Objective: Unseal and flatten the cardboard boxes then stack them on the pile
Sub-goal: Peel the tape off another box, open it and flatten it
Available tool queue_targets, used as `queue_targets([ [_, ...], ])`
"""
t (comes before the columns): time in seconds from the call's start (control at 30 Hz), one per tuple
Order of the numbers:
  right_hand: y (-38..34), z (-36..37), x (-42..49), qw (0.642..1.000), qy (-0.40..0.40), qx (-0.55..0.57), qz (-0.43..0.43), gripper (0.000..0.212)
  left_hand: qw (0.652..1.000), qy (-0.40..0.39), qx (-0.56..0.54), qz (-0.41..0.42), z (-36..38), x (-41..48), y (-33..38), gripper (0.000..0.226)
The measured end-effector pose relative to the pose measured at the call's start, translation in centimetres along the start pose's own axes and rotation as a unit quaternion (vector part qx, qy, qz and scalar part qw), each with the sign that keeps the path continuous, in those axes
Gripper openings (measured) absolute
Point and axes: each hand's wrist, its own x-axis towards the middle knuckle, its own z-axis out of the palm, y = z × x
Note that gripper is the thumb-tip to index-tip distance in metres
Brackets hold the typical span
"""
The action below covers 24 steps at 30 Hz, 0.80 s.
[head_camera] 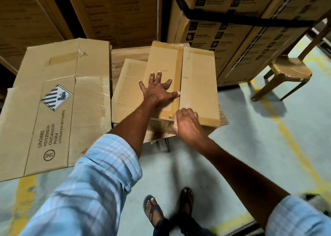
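- Cardboard box, brown and taped (180,85), lies on a low wooden bench (125,54) in front of us, its two top flaps meeting along a seam that runs away from us.
- Our left hand (157,90) is spread flat, fingers splayed, palm pressing down on the left flap; it grips nothing, and the thumb reaches to the seam.
- Our right hand (186,123) is curled at the near end of the seam, fingertips tucked against the box edge where brown packing tape (209,119) crosses it; whether it has hold of the tape or only the cardboard edge, we cannot tell.
- Both forearms come out of rolled light-blue checked sleeves (100,178).
- A flattened piece of plain brown cardboard (125,89) lies partly under the box on its left side.
- Just beside the bench on the left rests a large flattened brown carton (59,107), printed with a striped diamond hazard label and the words "LITHIUM ION BATTERIES".
- Beneath us, our feet in dark sandals (154,210) stand on a pale grey floor (250,137) marked with worn yellow lines.
- A brown plastic chair (290,71) stands to the right, well apart from the bench.
- Tall stacks of printed brown cartons (223,21) fill the background.
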Motion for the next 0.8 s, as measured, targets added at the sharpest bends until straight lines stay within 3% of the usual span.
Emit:
queue_targets([
  [0.17, 1.4, 2.4, -3.4, 0.985, 0.174, 0.017, -0.013, 0.018, 1.000, -0.015, 0.006, 0.005, -0.1, -0.2, -0.2, 0.087],
  [0.3, 1.1, 3.5, -4.9, 0.974, 0.221, -0.047, -0.026, 0.014, 1.000, -0.019, 0.011, 0.002, -0.3, -0.4, 0.0, 0.088],
  [0.47, -0.3, 7.1, -7.0, 0.969, 0.220, -0.092, -0.061, 0.026, 1.000, -0.015, 0.008, 0.001, -0.2, -0.2, -0.1, 0.088],
  [0.6, -1.2, 7.8, -8.2, 0.957, 0.289, -0.005, -0.009, 0.014, 1.000, 0.003, 0.017, 0.006, 0.4, -0.2, -0.1, 0.089],
  [0.67, -0.8, 5.9, -6.5, 0.944, 0.322, 0.035, 0.059, 0.031, 1.000, 0.008, 0.019, 0.006, 0.4, -0.2, -0.2, 0.089],
  [0.73, 0.4, 4.1, -4.4, 0.961, 0.264, 0.037, 0.079, 0.058, 1.000, 0.006, 0.014, 0.005, 0.3, -0.3, -0.1, 0.089],
  [0.8, 1.4, 3.0, -3.1, 0.974, 0.218, 0.030, 0.052, 0.070, 1.000, 0.005, 0.016, 0.006, 0.3, -0.4, 0.0, 0.088],
])
